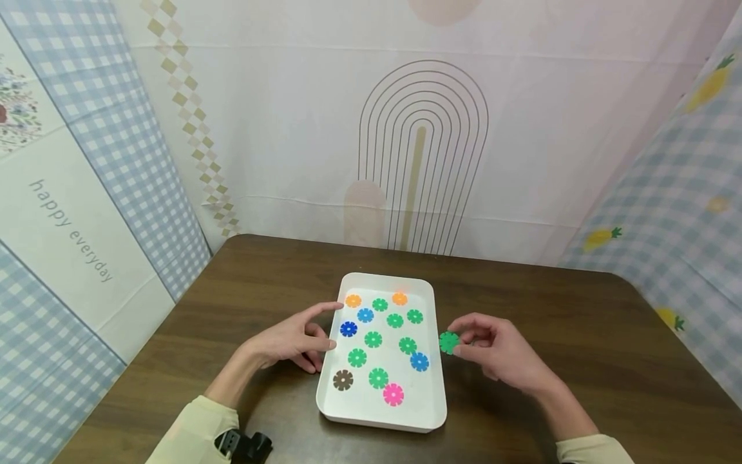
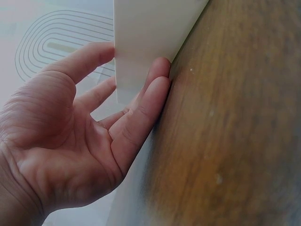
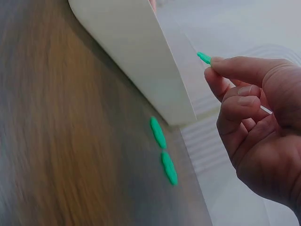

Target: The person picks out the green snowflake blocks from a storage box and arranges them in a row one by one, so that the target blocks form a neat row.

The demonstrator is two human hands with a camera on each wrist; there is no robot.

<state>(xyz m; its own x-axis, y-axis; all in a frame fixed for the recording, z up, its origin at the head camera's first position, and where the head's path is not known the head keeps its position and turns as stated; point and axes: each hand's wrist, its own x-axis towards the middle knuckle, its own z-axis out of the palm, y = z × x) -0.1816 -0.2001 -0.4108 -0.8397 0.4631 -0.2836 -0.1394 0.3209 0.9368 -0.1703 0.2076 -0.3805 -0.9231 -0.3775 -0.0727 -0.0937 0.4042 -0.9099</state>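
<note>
The green disc point(image 1: 449, 342) is held just right of the tray point(image 1: 426, 396), apart from its rim. Thumb and index of the right hand point(image 1: 497, 351) pinch it by its edge, and the right wrist view shows it raised off the tabletop point(image 1: 278, 264). So slight a hold could slip if the fingers slackened or twisted; carried too low, the disc could catch on the tray's wall.

Inside the tray lie seven green pieces point(image 1: 373, 339), two orange ones point(image 1: 399, 299), two light blue ones point(image 1: 420, 362), a dark blue one point(image 1: 348, 328), a brown one point(image 1: 343, 379) and a pink one point(image 1: 393, 394). The pink one touches or nearly touches a green neighbour near the front, so a disc dropped there might overlap or jostle them.

The left hand point(image 1: 290, 338) is spread, thumb and index on the left rim, other fingers low against the outer wall. That contact looks light; a bump from the right could make the tray slide.

In the right wrist view two green shapes point(image 3: 158, 133) seem to lie on the tabletop beside the tray; a lowered hand could brush them away. Beyond the far edge hangs a patterned cloth point(image 1: 290, 129).
</note>
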